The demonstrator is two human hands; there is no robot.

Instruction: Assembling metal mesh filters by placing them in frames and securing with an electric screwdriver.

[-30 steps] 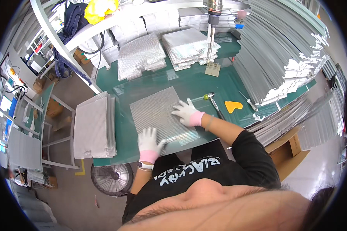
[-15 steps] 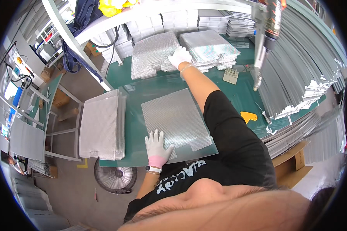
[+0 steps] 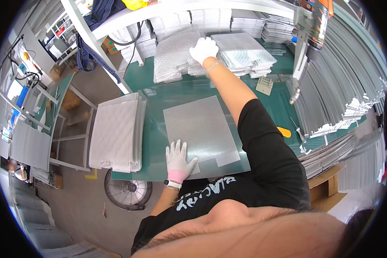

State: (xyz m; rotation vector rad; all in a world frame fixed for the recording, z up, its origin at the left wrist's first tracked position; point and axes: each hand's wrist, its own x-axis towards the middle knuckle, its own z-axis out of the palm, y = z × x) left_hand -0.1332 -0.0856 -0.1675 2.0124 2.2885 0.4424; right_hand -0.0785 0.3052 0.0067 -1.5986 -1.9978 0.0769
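Note:
A translucent, finely textured plastic sheet (image 3: pixel 198 124) with notches along its near edge lies flat on the table in front of me. My left hand (image 3: pixel 179 161), in a white glove with a pink cuff, rests on its near left part with the fingers spread. Reaching to the back, my gloved right hand (image 3: pixel 204 50) is closed at the right edge of the top sheet (image 3: pixel 172 49) of the left rear stack. That sheet bends up a little toward the hand; the fingertips are hidden. Beside the hand, on its right, stands a second stack of textured sheets (image 3: pixel 241 49).
Whitish film-covered sheets (image 3: pixel 116 133) are piled at the table's left. On the green tabletop (image 3: pixel 152 129) to the right lie a small grey-green box (image 3: pixel 264 86), a yellow scraper (image 3: pixel 284 131) and a screwdriver (image 3: pixel 300 134). A power screwdriver (image 3: pixel 316 30) hangs above; grey strips (image 3: pixel 335 77) stand beyond.
My right hand has pulled the edge of the rear stack's top sheet upward. My left hand stays flat on the near sheet. The whole view has shifted slightly.

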